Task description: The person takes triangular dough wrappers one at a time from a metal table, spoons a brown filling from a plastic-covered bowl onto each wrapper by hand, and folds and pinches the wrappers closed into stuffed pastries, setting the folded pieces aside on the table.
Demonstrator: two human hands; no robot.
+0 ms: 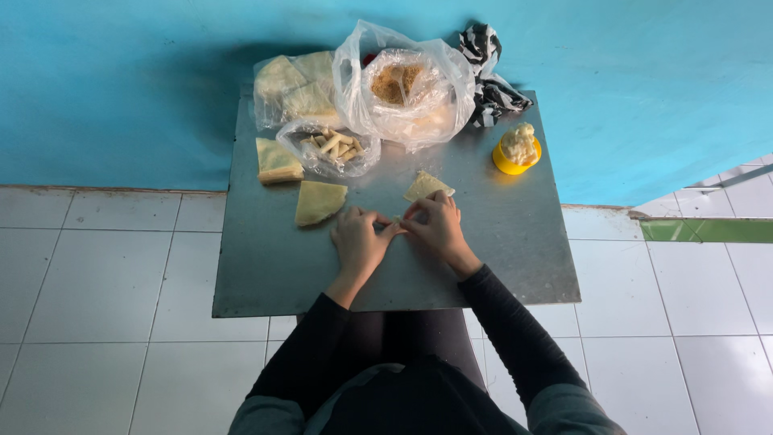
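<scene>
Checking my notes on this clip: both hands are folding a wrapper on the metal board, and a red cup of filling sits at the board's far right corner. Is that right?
Not quite: the cup is yellow, not red, as the head view shows. The rest holds: the left hand and right hand work a wrapper on the metal board, with the cup of filling at its far right corner.

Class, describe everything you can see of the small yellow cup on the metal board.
The yellow cup is small, round and looks like plastic. It stands upright near the far right corner of the grey metal board, heaped above its rim with a pale, lumpy, dough-like filling. Neither hand touches it; a black-and-white patterned bag lies just behind it.
</scene>
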